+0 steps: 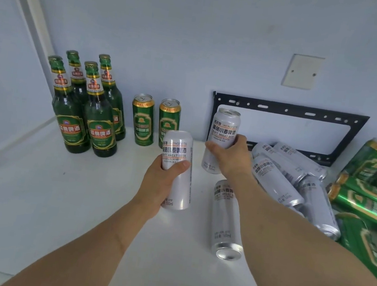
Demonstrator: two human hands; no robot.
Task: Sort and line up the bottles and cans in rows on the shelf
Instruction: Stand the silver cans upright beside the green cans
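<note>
Pale blue wall (196,36) behind everything. Blank white cover plate (303,71) with two screws on the wall, upper right. Below it, a black metal mounting bracket (290,110), slotted and open in the middle, fixed flat to the wall. White vertical trim strip (32,9) runs diagonally at far left.

Four dark green glass bottles (85,115): glossy, with shiny gold-edged labels. Two upright green metal cans (155,121): satin finish, bright metal tops. Silver-white metal cans (227,220): smooth, semi-matt, bare base polished. Smooth white shelf surface (55,197): faint sheen. Black perforated metal bracket (290,110): matt. Pale wall plate (303,71): smooth plastic.
</note>
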